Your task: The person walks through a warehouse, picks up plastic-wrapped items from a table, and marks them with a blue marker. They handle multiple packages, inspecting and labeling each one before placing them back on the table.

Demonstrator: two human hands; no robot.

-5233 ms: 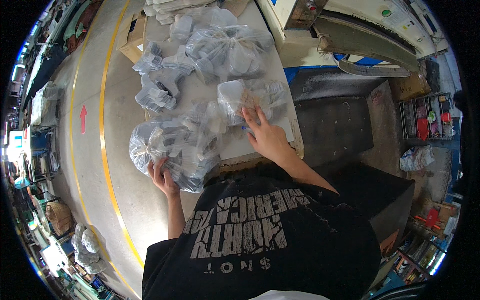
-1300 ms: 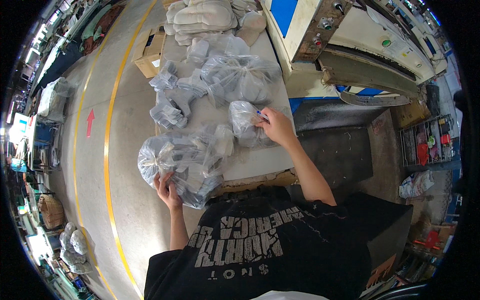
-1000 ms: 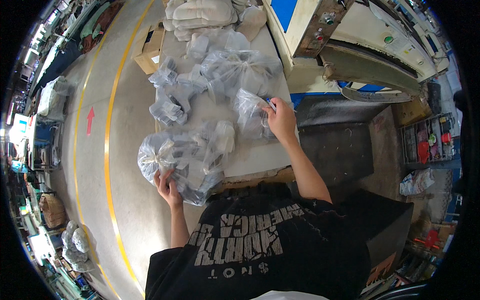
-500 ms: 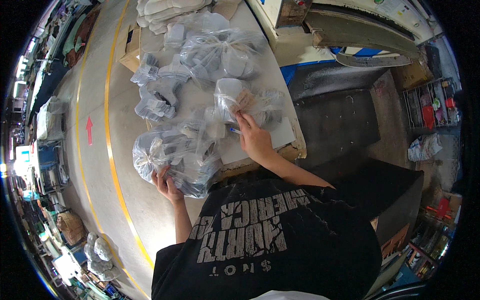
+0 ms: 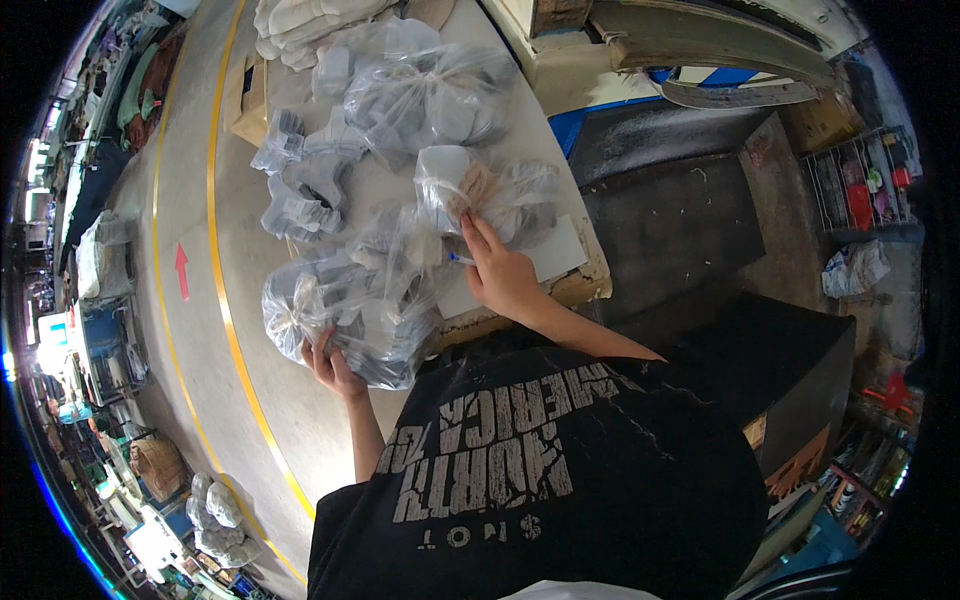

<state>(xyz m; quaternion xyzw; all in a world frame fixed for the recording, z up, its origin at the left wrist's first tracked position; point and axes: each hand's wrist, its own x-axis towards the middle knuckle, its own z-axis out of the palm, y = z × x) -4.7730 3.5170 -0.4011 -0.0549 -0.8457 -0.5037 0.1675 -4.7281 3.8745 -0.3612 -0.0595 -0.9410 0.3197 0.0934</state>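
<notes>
My left hand (image 5: pixel 335 368) has its fingers curled against the near side of a clear plastic bag (image 5: pixel 375 335) of grey moulded pieces, at the table's near left corner. My right hand (image 5: pixel 503 280) reaches over the table, its fingertips on a smaller clear bag (image 5: pixel 440 170) of pale grey pieces. A tan patch (image 5: pixel 476 190), perhaps a paper label, shows on that bag by the fingertips. From under the right hand's fingers sticks out a pen (image 5: pixel 459 259) with a blue end, and the hand seems closed around it.
A larger tied bag (image 5: pixel 430 100) and loose stacked grey pieces (image 5: pixel 305 200) lie farther back on the table (image 5: pixel 545 130). Pale pieces (image 5: pixel 315 30) are piled at the far end. A cardboard box (image 5: pixel 250 105) stands beside the table; a dark panel (image 5: pixel 670 220) lies to the right.
The view has shifted slightly, so the table sits a little higher and farther left. My right fingers have straightened a little at the tan patch; my left hand stays on its bag.
</notes>
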